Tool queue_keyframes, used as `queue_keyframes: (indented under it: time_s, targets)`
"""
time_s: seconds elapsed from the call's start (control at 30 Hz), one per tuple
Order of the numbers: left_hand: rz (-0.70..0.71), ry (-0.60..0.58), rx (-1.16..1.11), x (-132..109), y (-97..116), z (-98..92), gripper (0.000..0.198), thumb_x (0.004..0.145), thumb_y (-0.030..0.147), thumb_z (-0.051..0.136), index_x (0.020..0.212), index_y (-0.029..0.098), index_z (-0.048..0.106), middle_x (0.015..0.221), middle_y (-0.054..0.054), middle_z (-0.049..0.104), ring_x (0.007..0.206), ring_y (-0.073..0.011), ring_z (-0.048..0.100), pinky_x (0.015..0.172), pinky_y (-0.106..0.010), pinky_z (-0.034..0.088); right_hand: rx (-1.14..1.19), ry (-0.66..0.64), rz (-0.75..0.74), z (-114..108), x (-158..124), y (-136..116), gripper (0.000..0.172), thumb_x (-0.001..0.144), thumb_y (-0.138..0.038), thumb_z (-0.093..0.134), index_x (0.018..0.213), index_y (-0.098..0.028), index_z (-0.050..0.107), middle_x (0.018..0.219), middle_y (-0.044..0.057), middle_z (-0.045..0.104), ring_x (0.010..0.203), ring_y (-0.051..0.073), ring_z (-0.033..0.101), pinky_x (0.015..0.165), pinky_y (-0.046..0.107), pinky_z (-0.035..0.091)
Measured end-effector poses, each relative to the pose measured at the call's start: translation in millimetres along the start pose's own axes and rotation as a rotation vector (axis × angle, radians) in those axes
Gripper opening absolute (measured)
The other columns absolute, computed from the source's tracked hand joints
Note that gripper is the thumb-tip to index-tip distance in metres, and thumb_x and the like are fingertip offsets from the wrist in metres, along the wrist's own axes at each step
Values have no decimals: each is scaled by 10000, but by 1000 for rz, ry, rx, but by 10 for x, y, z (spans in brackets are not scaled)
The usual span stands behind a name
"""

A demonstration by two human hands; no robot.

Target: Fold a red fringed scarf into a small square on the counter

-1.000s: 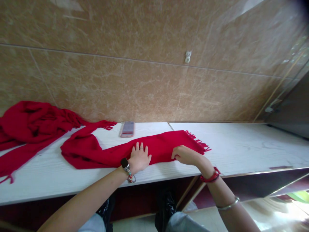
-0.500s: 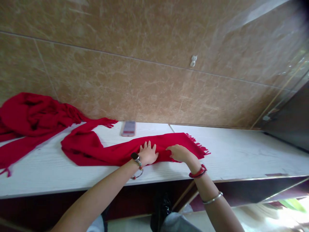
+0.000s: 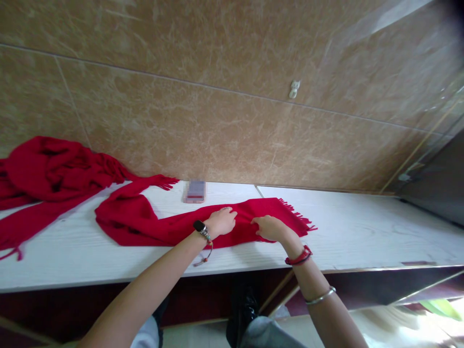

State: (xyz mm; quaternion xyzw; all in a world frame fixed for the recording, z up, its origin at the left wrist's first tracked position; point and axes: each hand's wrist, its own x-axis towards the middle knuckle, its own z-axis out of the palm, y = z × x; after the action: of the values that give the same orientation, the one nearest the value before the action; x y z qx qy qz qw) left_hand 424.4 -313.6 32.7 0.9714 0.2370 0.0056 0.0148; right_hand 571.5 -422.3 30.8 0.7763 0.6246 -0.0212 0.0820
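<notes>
A long red scarf (image 3: 170,232) lies stretched along the white counter, with its fringed end to the right and a folded-back bend at the left. My left hand (image 3: 222,222) rests on the scarf's middle, fingers bent and partly apart, pressing on the cloth; a watch and a beaded bracelet are on the wrist. To its right, my right hand (image 3: 270,228) is curled down over the scarf near the fringed end, thumb and fingers against the fabric at its near edge. The right fingertips are partly hidden.
Another bundle of red cloth (image 3: 68,166) with fringe is heaped at the left against the tiled wall (image 3: 181,121). A phone (image 3: 195,192) lies behind the scarf on the white counter (image 3: 348,227). A small white cat-shaped hook (image 3: 294,89) is on the wall.
My left hand's fingers have gone from spread flat to bent and closer together, and it has shifted slightly up. My right hand has barely moved. The view has shifted slightly.
</notes>
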Motion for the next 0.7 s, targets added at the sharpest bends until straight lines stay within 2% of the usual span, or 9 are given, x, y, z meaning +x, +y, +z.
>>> queue_keyframes:
  time_s: [0.1,0.23,0.37,0.53,0.6,0.7]
  targets:
    - [51,1,-25,44,-42,46,298,850,235,385,1107,189,527,1217,-87,480,1087,-197,483,894,-300,399,-6,-6,13,-10,-21,-4,368,763,-212,512,1126,-176,564,1051,117,639,934,247,597,766,305,433]
    - [-65,-1,-3,31,-145,52,306,802,169,402,1079,138,528,1155,-144,500,1060,-243,496,848,-354,425,9,-5,2,-14,-37,-2,366,776,-217,499,1135,-173,554,1057,115,636,933,236,598,770,303,434]
    - [-165,-33,36,-43,-295,-39,351,765,145,421,1101,122,523,1158,-168,513,1061,-269,499,816,-366,442,20,-8,6,-14,-36,0,375,772,-192,497,1142,-169,549,1057,116,635,949,231,592,784,300,430]
    - [-266,-123,69,-118,-495,-172,282,752,118,422,949,68,618,977,-213,612,919,-295,589,709,-364,479,26,-15,4,-15,-27,0,388,767,-193,508,1151,-153,543,1070,134,626,967,258,585,764,315,438]
    - [-256,-107,76,-137,-517,-186,303,773,87,384,968,60,615,990,-220,610,945,-292,583,735,-367,471,23,-17,0,-16,-21,-1,382,768,-197,506,1146,-153,546,1073,135,624,964,268,586,746,320,442]
    - [-136,-68,54,-144,-492,-137,358,808,76,356,1092,126,569,1141,-153,567,1070,-213,522,872,-304,409,20,-25,8,-18,-12,-3,378,766,-201,508,1138,-154,551,1068,136,627,952,276,590,718,315,446]
